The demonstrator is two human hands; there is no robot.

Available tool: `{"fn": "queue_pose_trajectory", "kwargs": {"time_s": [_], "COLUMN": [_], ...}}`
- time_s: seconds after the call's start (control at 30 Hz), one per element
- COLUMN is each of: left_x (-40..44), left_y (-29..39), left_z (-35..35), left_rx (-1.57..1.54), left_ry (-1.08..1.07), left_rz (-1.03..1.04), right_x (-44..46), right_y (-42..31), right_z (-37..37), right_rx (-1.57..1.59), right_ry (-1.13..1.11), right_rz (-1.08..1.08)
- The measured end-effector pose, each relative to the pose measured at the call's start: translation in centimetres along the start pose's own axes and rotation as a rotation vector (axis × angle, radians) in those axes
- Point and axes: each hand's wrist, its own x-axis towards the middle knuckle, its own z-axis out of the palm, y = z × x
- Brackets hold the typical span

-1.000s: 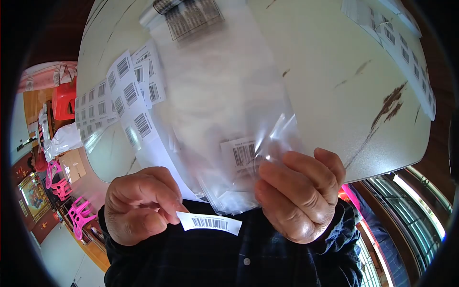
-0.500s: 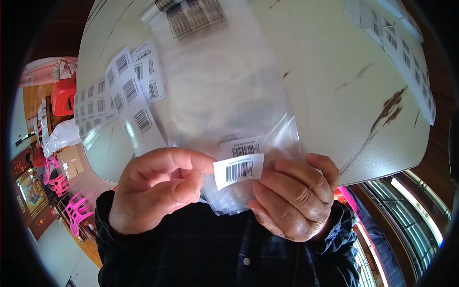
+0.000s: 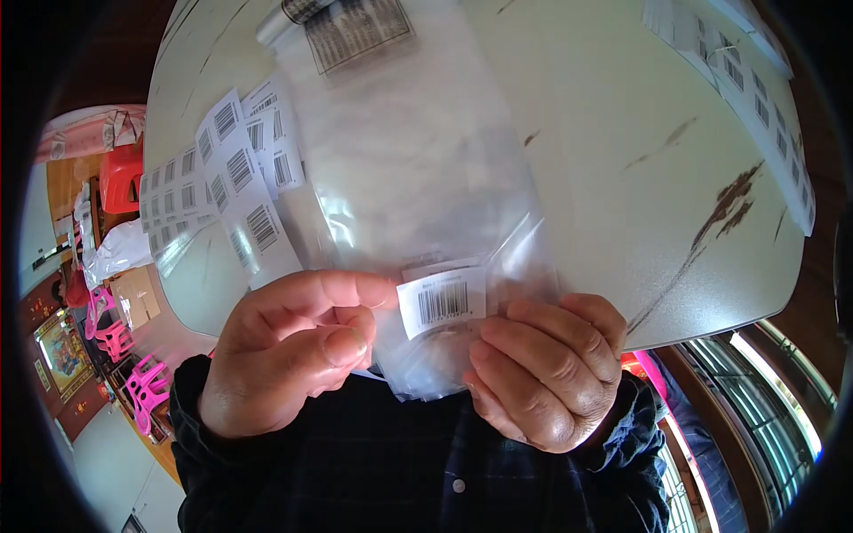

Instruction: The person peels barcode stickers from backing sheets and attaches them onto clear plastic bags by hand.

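Head view: the left hand has its index fingertip against the left edge of a barcode label, with the thumb curled below; whether the label is pinched or merely clings cannot be told. Touching by the edge alone leaves the printed bars uncovered. The label lies over the near end of a clear plastic bag, and the white edge of another label shows just above it. The right hand is closed on the bag's near right corner, probably to steady the loose film where it overhangs the tabletop. The bag stretches away from the body, its dark printed panel at the far end. Beside it, on the left hand's side, overlapping barcode sheets fan out, seemingly for easy reach; further sheets line the opposite edge. Beyond stand pink stools.
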Motion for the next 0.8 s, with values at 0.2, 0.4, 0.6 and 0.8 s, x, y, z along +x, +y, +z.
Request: {"fn": "queue_pose_trajectory", "kwargs": {"time_s": [0.2, 0.4, 0.6, 0.8], "left_x": [0.0, 0.0, -0.3, -0.9], "left_y": [-0.2, -0.3, 0.4, -0.5], "left_z": [0.4, 0.7, 2.2, 2.0], "left_rx": [-0.020, 0.025, 0.243, 0.897], "left_ry": [0.029, 0.048, 0.104, 0.085], "left_rz": [-0.018, 0.011, 0.049, 0.345], "right_x": [0.2, 0.5, 0.8, 0.9], "right_y": [0.2, 0.3, 0.2, 0.2], "right_z": [0.3, 0.8, 0.4, 0.5], "right_rx": [-0.003, -0.173, -0.271, -0.263], "right_ry": [0.053, -0.016, -0.124, -0.120], "right_rz": [-0.015, -0.085, -0.121, -0.117]}}
